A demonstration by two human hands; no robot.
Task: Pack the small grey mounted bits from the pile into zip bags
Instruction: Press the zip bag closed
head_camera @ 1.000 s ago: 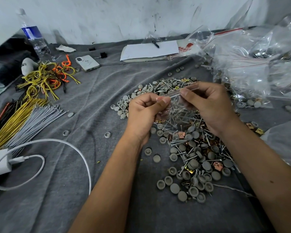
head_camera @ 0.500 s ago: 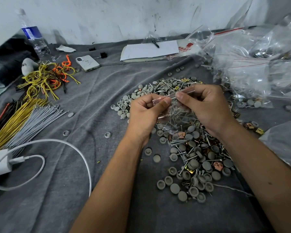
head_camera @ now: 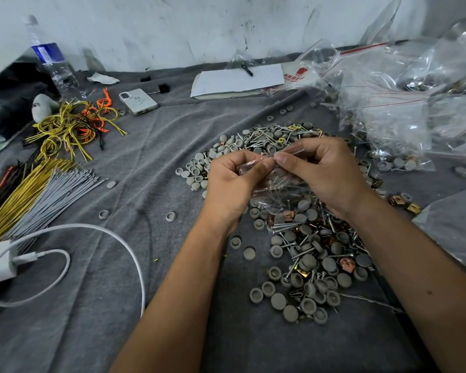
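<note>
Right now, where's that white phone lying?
In the head view the white phone lies on the grey cloth at the far left, between the tangle of yellow and orange wires and the notepad.

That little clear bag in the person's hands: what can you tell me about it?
The small zip bag is thin clear plastic, crinkled, with a reddish strip along its top edge. Thin metal pins show through it. It is held above the pile, top edge roughly level. The left hand and right hand each pinch that top edge, thumbs nearly meeting.
</note>
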